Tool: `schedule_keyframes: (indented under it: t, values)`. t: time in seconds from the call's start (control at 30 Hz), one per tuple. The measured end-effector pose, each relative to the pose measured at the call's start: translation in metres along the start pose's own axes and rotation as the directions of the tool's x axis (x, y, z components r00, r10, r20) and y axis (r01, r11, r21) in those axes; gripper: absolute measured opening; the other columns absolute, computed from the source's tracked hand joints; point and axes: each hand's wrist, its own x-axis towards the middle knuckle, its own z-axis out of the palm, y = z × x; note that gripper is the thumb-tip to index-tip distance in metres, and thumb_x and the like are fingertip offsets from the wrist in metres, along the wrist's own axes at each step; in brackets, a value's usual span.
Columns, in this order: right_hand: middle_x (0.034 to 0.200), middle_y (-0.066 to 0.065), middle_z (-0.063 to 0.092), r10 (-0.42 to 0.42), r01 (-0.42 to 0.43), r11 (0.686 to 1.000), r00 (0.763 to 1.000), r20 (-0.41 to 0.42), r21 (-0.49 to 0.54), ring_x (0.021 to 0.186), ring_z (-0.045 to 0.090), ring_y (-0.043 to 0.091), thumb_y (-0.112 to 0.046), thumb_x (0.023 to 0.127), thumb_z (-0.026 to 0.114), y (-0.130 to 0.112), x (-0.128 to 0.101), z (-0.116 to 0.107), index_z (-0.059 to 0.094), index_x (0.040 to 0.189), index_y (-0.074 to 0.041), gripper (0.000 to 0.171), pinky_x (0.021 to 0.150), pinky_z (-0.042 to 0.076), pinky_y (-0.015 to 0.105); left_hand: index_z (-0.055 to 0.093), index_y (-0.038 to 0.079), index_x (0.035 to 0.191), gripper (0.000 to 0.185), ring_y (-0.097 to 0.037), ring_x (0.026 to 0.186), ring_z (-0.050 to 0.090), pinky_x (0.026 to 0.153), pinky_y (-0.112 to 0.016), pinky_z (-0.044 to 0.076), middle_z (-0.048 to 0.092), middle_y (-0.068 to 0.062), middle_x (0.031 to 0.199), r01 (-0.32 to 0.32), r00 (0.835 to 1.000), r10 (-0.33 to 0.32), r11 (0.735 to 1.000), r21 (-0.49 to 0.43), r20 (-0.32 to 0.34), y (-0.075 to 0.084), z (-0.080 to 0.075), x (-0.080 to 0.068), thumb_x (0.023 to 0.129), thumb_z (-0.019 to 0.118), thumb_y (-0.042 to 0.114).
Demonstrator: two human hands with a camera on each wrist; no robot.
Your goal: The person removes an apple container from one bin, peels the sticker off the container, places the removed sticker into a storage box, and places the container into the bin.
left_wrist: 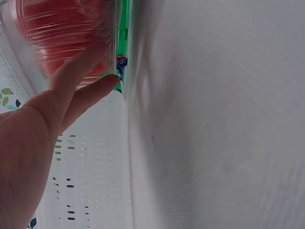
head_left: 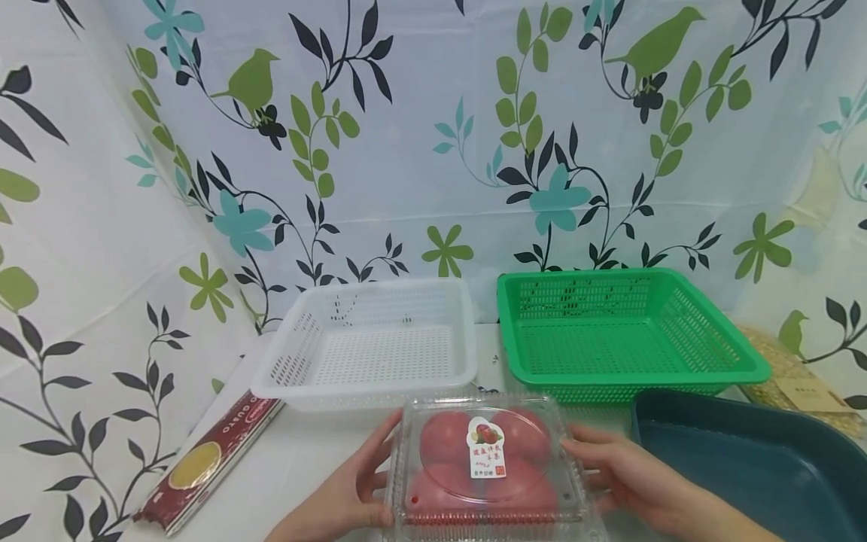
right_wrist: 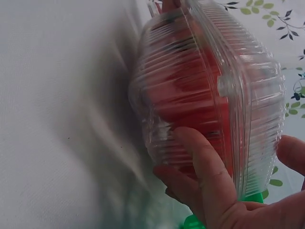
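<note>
A clear plastic clamshell box (head_left: 484,467) with several round red fruits inside is held between my two hands at the near middle of the table. A white label (head_left: 487,449) with printed fruit sits on its lid. My left hand (head_left: 359,485) grips the box's left side; in the left wrist view its fingers (left_wrist: 78,71) lie along the ribbed underside. My right hand (head_left: 626,470) holds the right side, and the right wrist view shows its fingers (right_wrist: 205,162) bent against the lower half and its thumb by the lid. The box appears raised off the table.
Behind the box stand a white basket (head_left: 369,393) and a green basket (head_left: 637,376). A dark blue tray (head_left: 745,421) lies at the right, with a bag of yellowish grains (head_left: 765,354) beyond it. A dark red pasta packet (head_left: 210,459) lies at the left.
</note>
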Motion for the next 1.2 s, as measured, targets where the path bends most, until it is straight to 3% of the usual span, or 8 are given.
schedule_keyframes:
  t: [0.13, 0.33, 0.6, 0.87, 1.1, 1.2]
  values:
    - [0.12, 0.01, 0.057, 0.002, -0.002, 1.0, 1.0, -0.023, -0.005, 0.104, 0.057, 0.03, -0.033, 0.097, 0.048, 0.002, 0.004, 0.0, 0.011, 0.146, 0.005, 0.072, 0.084, 0.049, 0.049, 0.001, 0.032, 0.15, 0.099, -0.036, 0.121, 0.045, 0.093, -0.045, 0.044, 0.003, -0.018, 0.154, 0.024, 1.0, -0.024, 1.0, -0.008, -0.015, -0.004, -0.002, 0.002, 0.081, 0.073, 0.031]
    - [0.121, 0.01, 0.056, 0.002, -0.002, 1.0, 0.999, -0.049, -0.011, 0.104, 0.057, 0.03, -0.033, 0.096, 0.05, 0.004, 0.008, -0.002, 0.006, 0.145, 0.008, 0.078, 0.084, 0.049, 0.049, 0.001, 0.03, 0.15, 0.1, -0.037, 0.122, 0.044, 0.095, -0.043, 0.042, 0.003, -0.019, 0.153, 0.012, 1.0, -0.012, 1.0, -0.021, -0.011, -0.009, -0.005, 0.005, 0.082, 0.072, 0.027]
    - [0.12, 0.009, 0.056, -0.028, 0.027, 0.999, 0.997, -0.067, -0.025, 0.104, 0.057, 0.029, -0.032, 0.096, 0.051, 0.006, 0.012, -0.002, 0.015, 0.145, 0.006, 0.073, 0.081, 0.05, 0.049, 0.001, 0.033, 0.15, 0.099, -0.036, 0.126, 0.04, 0.097, -0.041, 0.041, 0.002, -0.019, 0.154, 0.06, 0.998, -0.06, 0.998, -0.015, -0.004, -0.008, -0.008, 0.006, 0.081, 0.073, 0.026]
    - [0.118, 0.011, 0.058, -0.048, 0.045, 0.998, 0.997, -0.065, -0.053, 0.103, 0.058, 0.029, -0.032, 0.096, 0.05, 0.007, 0.013, -0.002, 0.014, 0.144, 0.009, 0.073, 0.08, 0.051, 0.048, 0.001, 0.03, 0.151, 0.1, -0.035, 0.128, 0.038, 0.098, -0.037, 0.04, 0.004, -0.018, 0.154, 0.036, 0.999, -0.036, 0.999, 0.014, -0.002, -0.01, -0.01, 0.006, 0.081, 0.073, 0.023]
    - [0.121, 0.012, 0.056, -0.043, 0.04, 0.997, 0.998, -0.045, -0.062, 0.105, 0.057, 0.03, -0.032, 0.098, 0.047, 0.007, 0.012, -0.006, 0.01, 0.145, 0.009, 0.073, 0.081, 0.05, 0.048, 0.0, 0.03, 0.15, 0.102, -0.036, 0.131, 0.033, 0.098, -0.042, 0.04, 0.001, -0.017, 0.154, 0.027, 0.999, -0.027, 0.999, -0.017, 0.019, -0.011, -0.012, 0.005, 0.08, 0.074, 0.024]
    - [0.126, 0.014, 0.052, -0.045, 0.038, 0.995, 0.996, -0.073, -0.096, 0.106, 0.056, 0.031, -0.032, 0.097, 0.049, 0.005, 0.01, -0.007, 0.012, 0.145, 0.008, 0.072, 0.081, 0.051, 0.049, 0.0, 0.033, 0.15, 0.103, -0.035, 0.133, 0.029, 0.098, -0.043, 0.039, -0.001, -0.016, 0.154, 0.052, 0.998, -0.051, 0.998, -0.032, 0.022, -0.01, -0.012, 0.004, 0.08, 0.075, 0.026]
